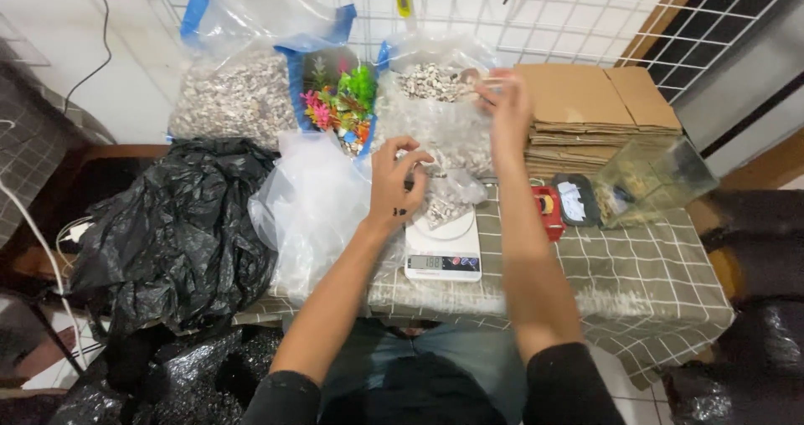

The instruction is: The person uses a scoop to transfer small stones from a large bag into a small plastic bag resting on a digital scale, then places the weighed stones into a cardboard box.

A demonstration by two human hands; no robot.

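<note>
My left hand [396, 176] pinches the top edge of a small clear bag of pebbles [448, 200] that rests on a white digital scale [444, 247]. My right hand [503, 105] is raised and blurred over a large clear bag of mixed shells or pebbles [431, 90]; its fingers look pinched around a few pieces, though the blur hides them. Both forearms reach out over the checked tablecloth [636, 274].
A big bag of gravel [234, 98] and colourful plastic plants [342, 103] stand at the back. Black plastic bags [180, 224] sit left, empty clear bags [314, 203] beside the scale. Stacked cardboard [586, 111], a small glass tank [653, 178], a red tool [547, 207] and wire grid lie right.
</note>
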